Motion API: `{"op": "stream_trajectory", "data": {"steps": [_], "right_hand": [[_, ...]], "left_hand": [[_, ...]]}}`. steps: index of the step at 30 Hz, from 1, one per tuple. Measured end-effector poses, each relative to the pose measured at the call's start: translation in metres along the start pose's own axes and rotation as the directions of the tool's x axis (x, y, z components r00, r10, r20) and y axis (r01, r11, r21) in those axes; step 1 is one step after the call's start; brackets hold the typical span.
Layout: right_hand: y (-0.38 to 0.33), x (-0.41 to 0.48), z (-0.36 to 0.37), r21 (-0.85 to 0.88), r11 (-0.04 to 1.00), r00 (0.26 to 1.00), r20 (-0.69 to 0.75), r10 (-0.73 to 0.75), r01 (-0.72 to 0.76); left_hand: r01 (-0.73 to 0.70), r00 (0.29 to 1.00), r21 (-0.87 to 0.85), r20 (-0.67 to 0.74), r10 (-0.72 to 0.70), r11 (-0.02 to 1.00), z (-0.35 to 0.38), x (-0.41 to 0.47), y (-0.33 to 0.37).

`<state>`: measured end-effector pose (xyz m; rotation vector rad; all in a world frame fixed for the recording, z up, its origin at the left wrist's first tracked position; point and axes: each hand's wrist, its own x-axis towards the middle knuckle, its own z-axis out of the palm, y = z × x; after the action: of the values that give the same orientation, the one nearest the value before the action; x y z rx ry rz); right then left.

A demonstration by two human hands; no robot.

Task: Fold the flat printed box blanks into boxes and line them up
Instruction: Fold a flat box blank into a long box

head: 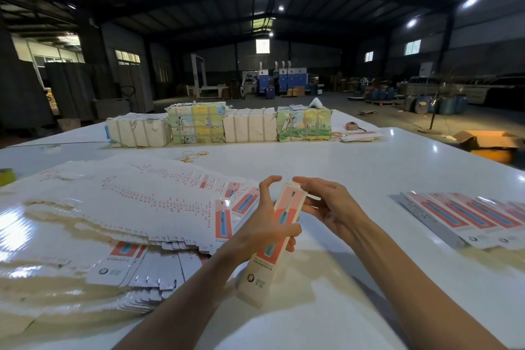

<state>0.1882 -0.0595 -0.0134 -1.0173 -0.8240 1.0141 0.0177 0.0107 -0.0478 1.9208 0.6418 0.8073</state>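
Left hand (264, 224) grips a part-folded box (267, 261) over the counter (369, 167); right hand (332, 207) pinches its top flap. Likely next: tuck flap, join right-edge row (468, 216).

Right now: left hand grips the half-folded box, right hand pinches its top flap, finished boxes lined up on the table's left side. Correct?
One error: the head view shows the finished boxes lined up on the right side of the table; flat blanks cover the left. Otherwise yes: left hand grips the box, right hand pinches its top flap.
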Motion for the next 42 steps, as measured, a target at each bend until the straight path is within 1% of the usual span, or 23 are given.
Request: {"op": "stream_trajectory", "data": {"steps": [6, 8, 11, 13, 15, 17, 20, 23, 27, 29, 32, 34, 36, 38, 42], "right_hand": [[0.001, 0.002, -0.003, 0.015, 1.000, 0.998, 0.050, 0.024, -0.024], [0.001, 0.003, -0.005, 0.028, 0.999, 0.997, 0.073, 0.026, -0.029], [0.001, 0.001, -0.002, 0.019, 1.000, 0.995, 0.103, 0.018, -0.020], [0.001, -0.001, 0.003, -0.049, 0.999, 0.995, 0.094, -0.017, 0.022], [0.002, -0.004, 0.005, -0.137, 0.985, 0.991, 0.099, -0.090, 0.104], [0.003, -0.007, 0.007, -0.156, 0.976, 0.985, 0.106, -0.136, 0.152], [0.004, -0.010, 0.009, -0.165, 0.968, 0.981, 0.088, -0.175, 0.187], [0.007, -0.009, 0.011, -0.213, 0.947, 0.971, 0.065, -0.230, 0.239], [0.009, -0.008, 0.012, -0.325, 0.894, 0.950, 0.059, -0.307, 0.309], [0.009, -0.009, 0.014, -0.285, 0.911, 0.954, 0.052, -0.294, 0.296], [0.007, -0.009, 0.012, -0.180, 0.955, 0.972, 0.029, -0.233, 0.234], [0.004, -0.007, 0.008, -0.113, 0.979, 0.986, 0.020, -0.167, 0.168], [0.002, -0.006, 0.006, -0.073, 0.991, 0.993, 0.016, -0.114, 0.114], [0.002, -0.003, 0.004, -0.079, 0.992, 0.995, 0.009, -0.097, 0.097], [0.003, 0.001, 0.002, -0.128, 0.989, 0.997, -0.008, -0.073, 0.071]], "left_hand": [[-0.007, 1.000, -0.039, 0.015, 0.008, 0.999, 0.001, 0.001, -0.002], [0.001, 1.000, -0.080, 0.024, 0.001, 0.997, 0.000, 0.002, -0.004], [0.002, 1.000, -0.173, -0.001, -0.002, 0.985, 0.001, 0.004, -0.007], [0.010, 1.000, -0.204, -0.013, -0.013, 0.979, 0.003, 0.005, -0.007], [0.071, 0.996, -0.216, -0.030, -0.079, 0.974, 0.004, 0.005, -0.003], [0.108, 0.992, -0.274, -0.028, -0.120, 0.956, 0.004, 0.005, -0.001], [0.068, 0.996, -0.340, -0.030, -0.083, 0.938, 0.002, 0.005, -0.001], [0.023, 0.997, -0.308, -0.061, -0.044, 0.951, 0.002, 0.004, 0.002], [0.020, 0.998, -0.294, -0.058, -0.038, 0.956, -0.001, 0.004, 0.002], [0.032, 0.997, -0.258, -0.060, -0.049, 0.966, -0.001, 0.003, 0.003], [0.035, 0.997, -0.153, -0.059, -0.045, 0.988, 0.000, 0.003, 0.004], [0.028, 0.999, -0.130, -0.038, -0.034, 0.991, 0.000, 0.004, 0.002], [0.018, 0.998, -0.126, -0.057, -0.025, 0.992, -0.001, 0.005, -0.001], [0.018, 0.997, -0.111, -0.073, -0.026, 0.994, 0.000, 0.006, -0.004], [0.019, 0.999, -0.098, -0.031, -0.023, 0.995, 0.002, 0.008, -0.009]]}}
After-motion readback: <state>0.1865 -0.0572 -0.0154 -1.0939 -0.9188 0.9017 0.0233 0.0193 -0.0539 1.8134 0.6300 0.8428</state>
